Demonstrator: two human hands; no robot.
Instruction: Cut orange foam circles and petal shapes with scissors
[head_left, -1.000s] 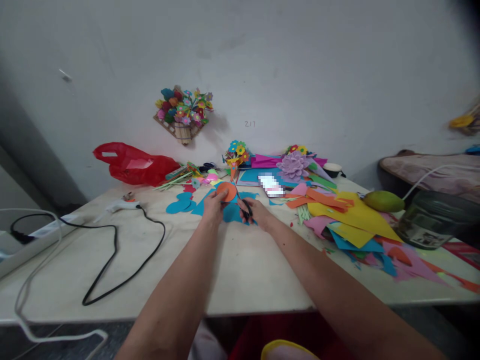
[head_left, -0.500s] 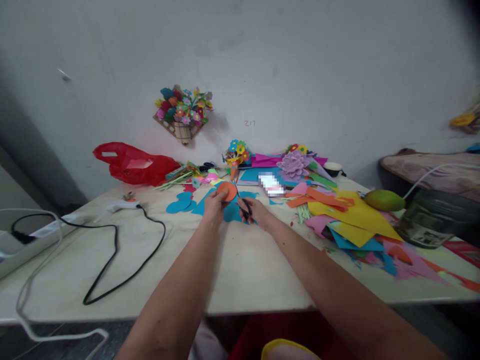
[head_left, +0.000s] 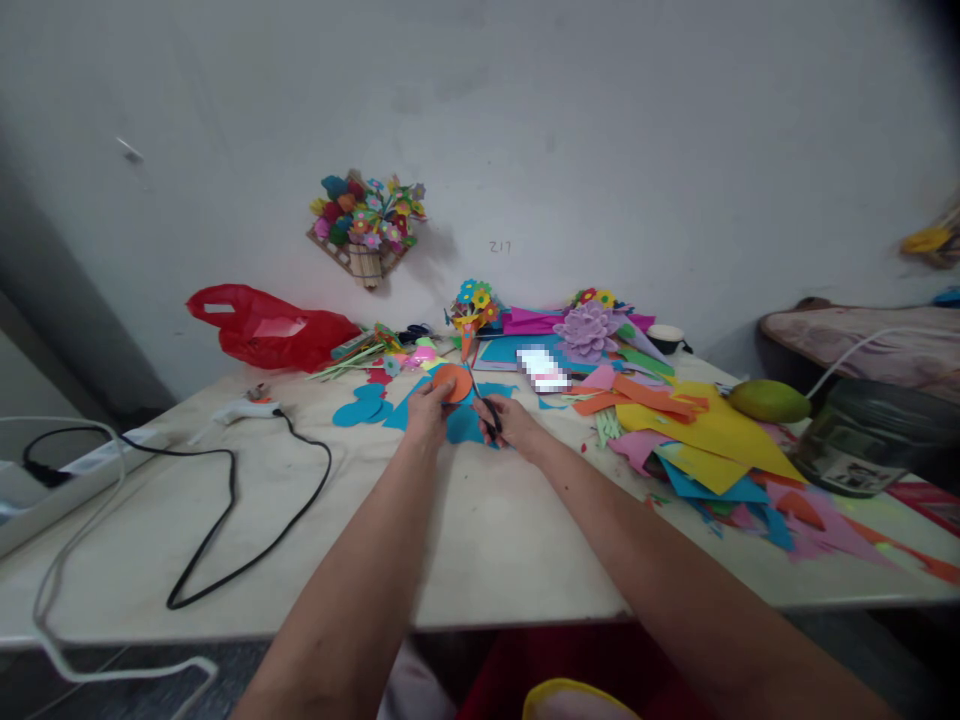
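My left hand point(head_left: 429, 412) pinches an orange foam or paper disc point(head_left: 457, 382) by its near left edge. My right hand point(head_left: 513, 422) is closed round the black handles of a pair of scissors point(head_left: 491, 416). The blades point up and away, right at the disc's right edge; whether they touch it I cannot tell. Beneath both hands lies a cut blue sheet point(head_left: 463, 426). Several blue discs point(head_left: 363, 408) rest on the table left of my left hand.
Right of my hands are coloured scraps point(head_left: 720, 450), a mango point(head_left: 769, 400) and a dark jar point(head_left: 870, 440). Behind lie a phone point(head_left: 543, 369) and a purple flower point(head_left: 586, 329). A glue gun point(head_left: 247, 410) with its black cord, a power strip point(head_left: 82, 480) and a red bag point(head_left: 270, 328) are left.
The orange disc has turned or shifted very slightly left in my left hand, and the scissors' handles have changed angle a little. Everything else stays in place.
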